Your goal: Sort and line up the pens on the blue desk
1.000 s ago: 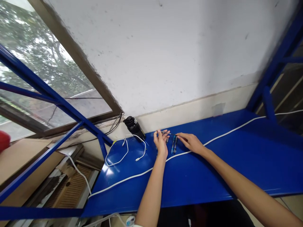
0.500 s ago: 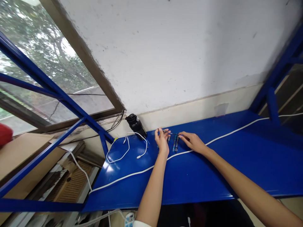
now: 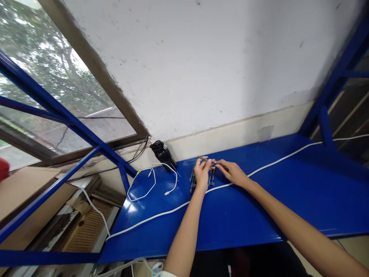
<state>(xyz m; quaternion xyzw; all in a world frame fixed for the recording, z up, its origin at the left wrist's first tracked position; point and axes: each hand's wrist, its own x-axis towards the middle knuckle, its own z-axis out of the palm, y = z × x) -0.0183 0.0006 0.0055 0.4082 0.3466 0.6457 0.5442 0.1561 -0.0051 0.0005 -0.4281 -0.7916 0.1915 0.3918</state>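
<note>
Looking through the head view, we locate the pen (image 3: 202, 158), a slim dark rod, held between both hands above the far part of the table (image 3: 248, 219). We note that the left hand (image 3: 202, 174) pinches it between thumb and fingers, with its upper left end projecting. The right hand (image 3: 234, 174) has thumb and forefinger closed together at the opposite end. Whether the rod is one piece or two joined parts, we cannot tell at this size.

We judge the pen light and stiff, with a smooth barrel liable to roll or slip under a loose pinch. We take hold at mid-barrel with one hand and close to the end with the other, keeping both grips in line; sideways force could bend or crack a thin section.

Beneath the hands, we observe more pens (image 3: 212, 180) on the table, partly hidden. The cord (image 3: 170, 212) runs on their near side; the bottle (image 3: 163, 156) stands to the left.
</note>
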